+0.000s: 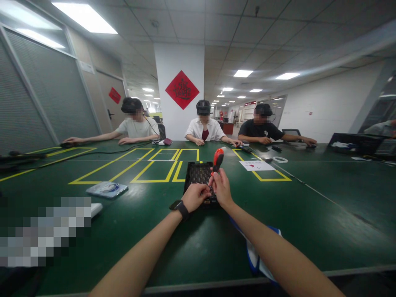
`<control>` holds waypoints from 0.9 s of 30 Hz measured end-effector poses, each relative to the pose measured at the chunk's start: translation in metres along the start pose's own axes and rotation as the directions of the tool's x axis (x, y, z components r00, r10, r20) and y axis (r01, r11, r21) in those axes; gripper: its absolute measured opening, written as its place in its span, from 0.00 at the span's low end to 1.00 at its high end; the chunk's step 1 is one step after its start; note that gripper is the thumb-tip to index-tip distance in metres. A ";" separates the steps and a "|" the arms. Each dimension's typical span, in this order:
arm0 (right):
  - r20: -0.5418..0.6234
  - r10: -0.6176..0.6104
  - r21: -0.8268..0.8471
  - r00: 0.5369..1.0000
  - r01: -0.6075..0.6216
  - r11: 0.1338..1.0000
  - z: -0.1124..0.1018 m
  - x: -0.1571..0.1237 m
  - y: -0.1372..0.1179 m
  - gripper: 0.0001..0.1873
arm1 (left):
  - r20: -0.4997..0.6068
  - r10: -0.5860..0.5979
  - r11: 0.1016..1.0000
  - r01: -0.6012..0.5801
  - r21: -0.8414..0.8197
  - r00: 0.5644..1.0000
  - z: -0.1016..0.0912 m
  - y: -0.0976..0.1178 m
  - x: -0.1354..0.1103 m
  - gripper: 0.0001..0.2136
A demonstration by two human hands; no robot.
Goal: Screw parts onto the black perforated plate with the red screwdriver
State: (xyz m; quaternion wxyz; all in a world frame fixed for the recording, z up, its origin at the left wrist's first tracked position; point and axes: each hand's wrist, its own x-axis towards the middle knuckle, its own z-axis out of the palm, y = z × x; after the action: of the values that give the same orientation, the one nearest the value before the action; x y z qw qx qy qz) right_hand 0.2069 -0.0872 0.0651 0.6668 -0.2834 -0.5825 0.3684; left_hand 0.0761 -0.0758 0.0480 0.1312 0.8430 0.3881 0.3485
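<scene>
My right hand [221,187] is closed around the lower part of a screwdriver [218,160], whose red and black handle points up and leans slightly right. Its tip is lost among my fingers. My left hand [196,197], with a dark watch on the wrist, has its fingertips pinched together close to the right hand's fingers. Whatever sits in that pinch is too small to make out. Both hands are over the near part of a black open tray [187,178], which contains many small dark parts that blur together.
A flat bluish packet [107,189] lies to the left. Blue and white cloth-like material [254,251] is partly under my right forearm. A paper sheet [256,166] and a white ring [280,159] lie farther right. Three people sit across the green table [148,235].
</scene>
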 end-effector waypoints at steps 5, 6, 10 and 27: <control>-0.007 0.001 -0.004 1.000 -0.001 1.000 -0.001 0.000 0.001 0.17 | 0.005 0.066 0.998 -0.066 -0.004 0.998 -0.003 0.004 0.000 0.05; -0.024 -0.015 -0.012 1.000 0.015 1.000 -0.001 0.001 0.001 0.17 | -0.009 0.053 0.999 -0.053 -0.006 0.999 -0.002 0.005 0.000 0.04; -0.042 -0.041 -0.031 0.998 0.039 0.999 0.000 0.002 0.001 0.15 | -0.040 0.015 1.000 -0.015 0.011 0.999 0.000 0.003 0.000 0.07; 0.097 -0.006 0.022 0.995 0.004 1.000 0.001 -0.001 0.000 0.17 | -0.061 -0.028 0.997 0.033 0.077 0.998 0.002 -0.001 0.001 0.10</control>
State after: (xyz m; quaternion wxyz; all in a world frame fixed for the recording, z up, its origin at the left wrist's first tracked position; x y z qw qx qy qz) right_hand 0.2064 -0.0880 0.0651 0.6416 -0.2564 -0.6109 0.3865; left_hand 0.0770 -0.0749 0.0468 0.0918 0.8307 0.4179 0.3563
